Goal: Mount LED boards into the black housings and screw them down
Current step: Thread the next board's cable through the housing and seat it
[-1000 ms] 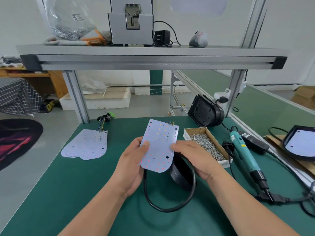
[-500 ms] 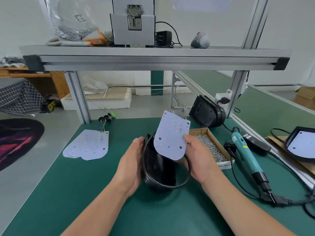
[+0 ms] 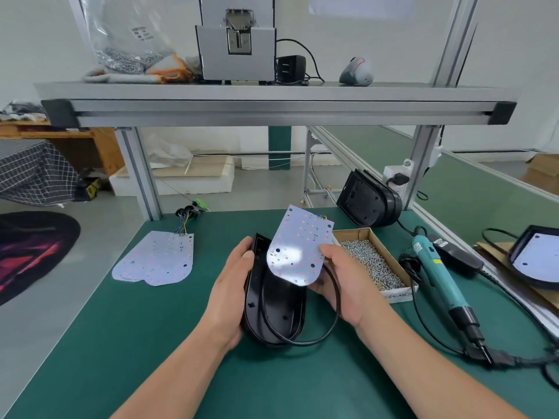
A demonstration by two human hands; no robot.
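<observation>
Black plastic housing (image 3: 273, 300), rigid, is gripped by your left hand (image 3: 231, 293) at its nine-o'clock wall. Your right hand (image 3: 341, 282) pinches the thin, probably light LED board (image 3: 298, 247) at its three-o'clock edge; keep fingers off the diodes.

From here I can read only one piece of print: "BALANCE" in dark capitals on the near white side of the cardboard screw box (image 3: 398, 294), its first letters cut off. The clear plastic bag (image 3: 130, 34) on the far shelf carries dark printing, and the teal screwdriver (image 3: 435, 270) on the right has a white label and a small yellow one, but all are too blurred to read.
</observation>
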